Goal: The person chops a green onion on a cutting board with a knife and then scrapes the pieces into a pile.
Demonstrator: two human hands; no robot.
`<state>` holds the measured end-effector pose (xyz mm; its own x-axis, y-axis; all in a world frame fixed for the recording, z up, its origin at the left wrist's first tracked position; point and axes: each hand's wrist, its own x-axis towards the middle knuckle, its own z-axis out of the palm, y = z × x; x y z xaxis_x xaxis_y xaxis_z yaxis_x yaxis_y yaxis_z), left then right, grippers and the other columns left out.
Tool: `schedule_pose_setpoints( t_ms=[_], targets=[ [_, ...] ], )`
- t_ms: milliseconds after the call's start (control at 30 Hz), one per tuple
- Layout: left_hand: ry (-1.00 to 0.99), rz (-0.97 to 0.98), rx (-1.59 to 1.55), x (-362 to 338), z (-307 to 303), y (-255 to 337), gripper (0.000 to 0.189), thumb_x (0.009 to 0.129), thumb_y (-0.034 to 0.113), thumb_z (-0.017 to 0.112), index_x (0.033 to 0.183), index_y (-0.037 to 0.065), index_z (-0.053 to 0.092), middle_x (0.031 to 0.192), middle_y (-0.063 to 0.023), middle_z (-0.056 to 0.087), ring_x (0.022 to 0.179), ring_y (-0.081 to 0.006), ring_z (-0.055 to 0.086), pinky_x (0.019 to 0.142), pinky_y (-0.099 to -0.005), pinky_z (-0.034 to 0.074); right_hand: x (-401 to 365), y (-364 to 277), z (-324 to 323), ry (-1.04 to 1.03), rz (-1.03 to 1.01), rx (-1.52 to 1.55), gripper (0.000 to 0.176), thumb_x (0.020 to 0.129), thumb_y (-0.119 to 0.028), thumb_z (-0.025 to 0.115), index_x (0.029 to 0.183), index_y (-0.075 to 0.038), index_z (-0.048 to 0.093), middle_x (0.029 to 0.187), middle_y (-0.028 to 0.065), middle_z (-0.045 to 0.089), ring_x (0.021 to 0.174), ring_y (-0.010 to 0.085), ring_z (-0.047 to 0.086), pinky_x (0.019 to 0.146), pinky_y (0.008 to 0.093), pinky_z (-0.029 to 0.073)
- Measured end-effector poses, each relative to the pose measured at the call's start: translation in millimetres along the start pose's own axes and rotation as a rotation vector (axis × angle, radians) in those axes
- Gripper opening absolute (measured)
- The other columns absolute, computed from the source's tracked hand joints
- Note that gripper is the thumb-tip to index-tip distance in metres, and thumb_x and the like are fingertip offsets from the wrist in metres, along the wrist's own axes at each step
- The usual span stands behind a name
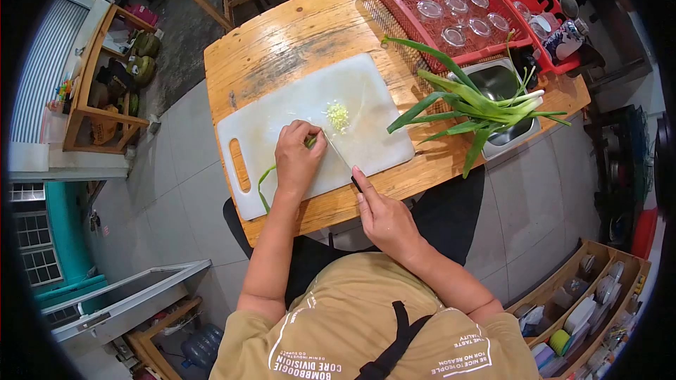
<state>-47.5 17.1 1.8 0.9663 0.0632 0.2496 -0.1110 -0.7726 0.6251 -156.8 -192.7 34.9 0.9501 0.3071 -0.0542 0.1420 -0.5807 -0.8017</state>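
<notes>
My left hand is closed on a green onion stalk, and its loose green end trails off toward the near left of the white cutting board. My right hand grips the black handle of a knife. The blade points away from me, its tip beside my left fingertips. Just beyond the blade lies a small pile of finely chopped green onion. To the right, a bunch of whole green onions rests across a metal pan.
The board lies on a wooden table. At the back right stands a red plastic crate with several upturned glasses. Another red rack sits beside it. A wooden shelf is at the far left.
</notes>
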Motion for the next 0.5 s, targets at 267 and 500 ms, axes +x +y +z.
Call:
schedule_pose_setpoints(
  t_ms=[267,500],
  targets=[
    [0.004,0.011,-0.023,-1.2,0.5,-3.8,0.009,0.090,0.010,0.079,0.093,0.002,0.076,0.097,-0.0091,0.073,0.094,-0.0299,0.067,0.086,-0.0419,0.055,0.6,8.4,5.8,0.066,-0.045,0.021,0.059,0.111,-0.017,0.056,0.168,-0.012,0.041,0.078,0.0261,0.069,0.072,0.0457,0.069,0.068,0.0546,0.054],
    [-0.019,-0.013,-0.049,0.7,-0.5,-2.3,0.009,0.091,0.010,0.078,0.093,0.001,0.075,0.097,-0.0092,0.073,0.095,-0.0293,0.067,0.088,-0.0409,0.055,5.4,4.5,1.3,-0.016,-0.002,0.018,0.058,0.111,-0.017,0.054,0.167,-0.009,0.040,0.093,0.0262,0.074,0.078,0.0457,0.072,0.071,0.0555,0.057]
  ],
)
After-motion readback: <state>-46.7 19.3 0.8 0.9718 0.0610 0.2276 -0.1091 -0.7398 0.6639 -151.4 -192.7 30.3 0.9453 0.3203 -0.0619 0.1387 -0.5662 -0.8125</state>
